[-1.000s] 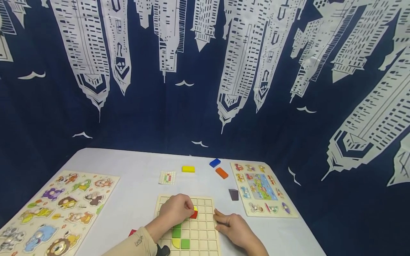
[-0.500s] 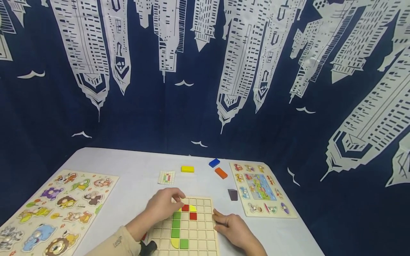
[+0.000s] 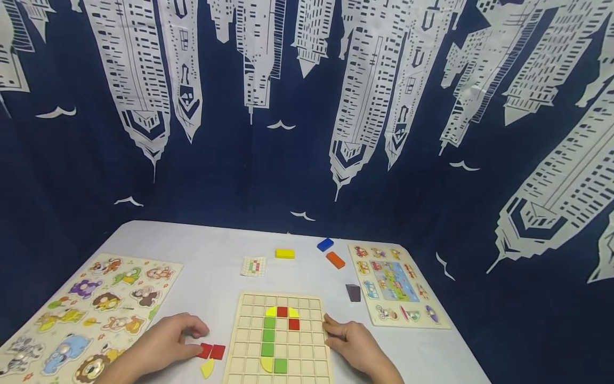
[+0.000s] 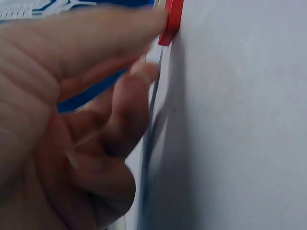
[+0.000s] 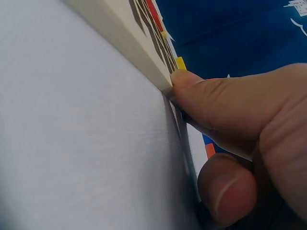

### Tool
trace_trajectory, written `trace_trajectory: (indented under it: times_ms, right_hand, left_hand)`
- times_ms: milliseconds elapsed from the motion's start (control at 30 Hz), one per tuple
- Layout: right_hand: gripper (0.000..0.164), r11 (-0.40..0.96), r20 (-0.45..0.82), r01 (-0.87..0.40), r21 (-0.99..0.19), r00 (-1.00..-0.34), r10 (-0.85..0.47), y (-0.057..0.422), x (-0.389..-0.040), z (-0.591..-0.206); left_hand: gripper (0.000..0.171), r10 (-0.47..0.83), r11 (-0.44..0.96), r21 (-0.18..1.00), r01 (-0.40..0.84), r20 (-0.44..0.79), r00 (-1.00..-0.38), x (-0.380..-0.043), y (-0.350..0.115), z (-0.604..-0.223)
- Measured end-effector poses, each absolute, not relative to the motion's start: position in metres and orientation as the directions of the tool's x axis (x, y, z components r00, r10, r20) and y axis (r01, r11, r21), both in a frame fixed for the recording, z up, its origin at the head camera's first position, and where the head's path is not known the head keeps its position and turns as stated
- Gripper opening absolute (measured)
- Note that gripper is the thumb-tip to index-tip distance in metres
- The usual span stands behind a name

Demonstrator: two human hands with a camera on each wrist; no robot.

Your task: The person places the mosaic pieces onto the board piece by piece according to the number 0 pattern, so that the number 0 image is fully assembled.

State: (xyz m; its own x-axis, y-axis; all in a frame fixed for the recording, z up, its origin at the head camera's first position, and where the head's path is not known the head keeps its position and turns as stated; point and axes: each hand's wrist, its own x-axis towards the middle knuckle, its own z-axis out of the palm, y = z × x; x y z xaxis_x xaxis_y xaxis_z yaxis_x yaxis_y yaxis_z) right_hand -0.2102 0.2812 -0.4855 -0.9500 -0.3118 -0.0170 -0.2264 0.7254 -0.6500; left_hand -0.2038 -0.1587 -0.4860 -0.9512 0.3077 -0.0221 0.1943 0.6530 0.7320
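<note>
My left hand [image 3: 160, 344] is at the table left of the wooden grid board [image 3: 309, 352], fingers loosely bent. Its thumb tip reaches a red square tile [image 3: 204, 350]; in the left wrist view the thumb overlaps the red tile's [image 4: 173, 21] edge, with the other fingers apart from it. Another red tile [image 3: 218, 352] and a yellow rounded tile [image 3: 207, 368] lie alongside. On the board sit a column of green tiles [image 3: 268, 336], two red tiles [image 3: 294, 324] and yellow quarter-round tiles [image 3: 266, 365]. My right hand [image 3: 357, 346] rests thumb and fingertip against the board's right edge.
Behind the board lie a small pattern card [image 3: 253, 266] and yellow [image 3: 285, 254], blue [image 3: 325, 245] and orange blocks [image 3: 335, 260]. A dark block [image 3: 353, 293] stands at the right. Picture puzzles flank the table: animals [image 3: 122, 301] left, another [image 3: 384, 314] right.
My left hand has left the red tile on the board, drawn back past its upper left, and come down to the loose red tiles. The right hand stays at the board's edge.
</note>
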Motion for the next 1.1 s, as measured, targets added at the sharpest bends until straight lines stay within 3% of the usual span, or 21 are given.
trace_trajectory:
  times_ms: [200,767,1100]
  right_hand:
    - [0.044,0.708,-0.025,-0.225,-0.669,-0.945,-0.325,0.285,-0.211,-0.488]
    - [0.044,0.714,-0.027,-0.229,-0.662,-0.944,-0.328,0.286,-0.207,-0.488]
    - [0.043,0.707,-0.033,-0.231,-0.668,-0.941,-0.338,0.28,-0.209,-0.484]
  left_hand:
    - [0.022,0.422,0.588,0.763,0.269,-0.006,-0.906,-0.204,-0.164,-0.494]
    - [0.021,0.411,0.62,0.737,0.271,-0.01,-0.911,-0.203,-0.159,-0.489]
    - [0.015,0.259,0.579,0.792,0.196,0.05,-0.965,-0.203,-0.148,-0.482]
